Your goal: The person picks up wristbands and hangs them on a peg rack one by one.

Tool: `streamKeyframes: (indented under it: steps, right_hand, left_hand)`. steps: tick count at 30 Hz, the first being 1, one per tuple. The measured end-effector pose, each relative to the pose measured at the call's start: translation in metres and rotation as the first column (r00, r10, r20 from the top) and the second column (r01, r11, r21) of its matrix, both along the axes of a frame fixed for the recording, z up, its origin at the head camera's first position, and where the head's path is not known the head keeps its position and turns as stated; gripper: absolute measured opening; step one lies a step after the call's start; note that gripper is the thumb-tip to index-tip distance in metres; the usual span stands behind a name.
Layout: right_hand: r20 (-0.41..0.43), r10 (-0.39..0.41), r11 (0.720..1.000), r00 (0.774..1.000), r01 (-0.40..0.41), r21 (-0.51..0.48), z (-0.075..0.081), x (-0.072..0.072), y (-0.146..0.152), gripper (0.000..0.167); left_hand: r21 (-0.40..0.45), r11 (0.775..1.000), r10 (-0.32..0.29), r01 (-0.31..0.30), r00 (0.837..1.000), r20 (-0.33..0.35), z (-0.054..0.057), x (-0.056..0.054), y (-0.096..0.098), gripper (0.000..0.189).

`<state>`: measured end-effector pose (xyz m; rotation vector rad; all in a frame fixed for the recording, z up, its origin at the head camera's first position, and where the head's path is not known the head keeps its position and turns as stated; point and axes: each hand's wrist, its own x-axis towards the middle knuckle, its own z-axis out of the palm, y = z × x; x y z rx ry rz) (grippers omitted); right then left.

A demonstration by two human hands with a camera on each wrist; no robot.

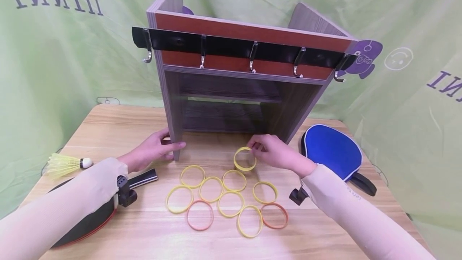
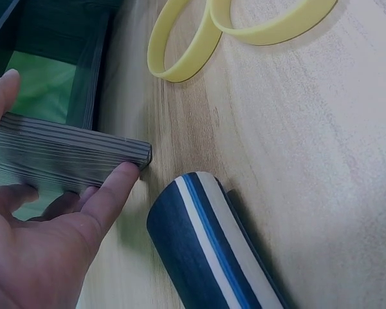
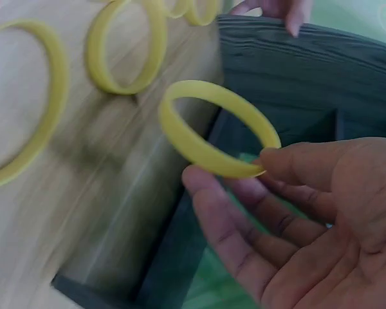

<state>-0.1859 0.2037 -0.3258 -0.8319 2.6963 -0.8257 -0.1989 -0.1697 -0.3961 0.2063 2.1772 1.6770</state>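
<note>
A yellow ring [image 3: 199, 153] is pinched by the right hand [image 1: 276, 151] above the table [image 1: 144, 220], near the shelf [image 1: 169, 99], whose side is gripped by the left hand [image 1: 151, 149]. Loose rings [image 1: 231, 216] are spread nearer, flanked by a paddle handle [image 1: 143, 178], a shuttlecock [image 1: 66, 164] and a blue case [image 1: 332, 149].

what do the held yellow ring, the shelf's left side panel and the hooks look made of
Yellow ring: matte, perhaps silicone or plastic; its band is smooth and evenly coloured.
Left side panel: probably matte wood-grain board; parallel dark streaks show.
Hooks: likely shiny metal; their ends glint.
</note>
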Motion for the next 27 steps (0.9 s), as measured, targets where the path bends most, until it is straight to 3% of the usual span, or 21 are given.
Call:
streamKeyframes:
  steps: [4,10,14,21,27]
  right_hand:
    - [0.098,0.024,0.988,0.995,-0.009,-0.152,0.007,0.001,-0.012,0.010]
    - [0.242,0.081,0.934,0.967,0.011,-0.356,0.015,0.001,-0.036,0.016]
    - [0.311,0.131,0.875,0.941,0.038,-0.483,0.022,0.002,-0.054,0.018]
    - [0.362,0.220,0.749,0.906,0.081,-0.658,0.040,0.006,-0.084,0.023]
    - [0.370,0.256,0.647,0.893,0.126,-0.752,0.058,0.010,-0.110,0.019]
  left_hand:
    - [0.003,1.000,-0.006,0.006,1.000,0.000,0.000,0.000,0.001,0.074]
    - [0.010,1.000,-0.008,0.008,1.000,-0.002,-0.001,-0.001,0.000,0.074]
    - [0.022,1.000,-0.012,0.012,1.000,-0.005,-0.001,-0.002,-0.001,0.073]
    - [0.026,0.999,-0.020,0.021,0.999,-0.040,-0.001,-0.001,0.000,0.068]
    - [0.009,1.000,-0.013,0.013,1.000,-0.018,0.000,-0.001,-0.001,0.070]
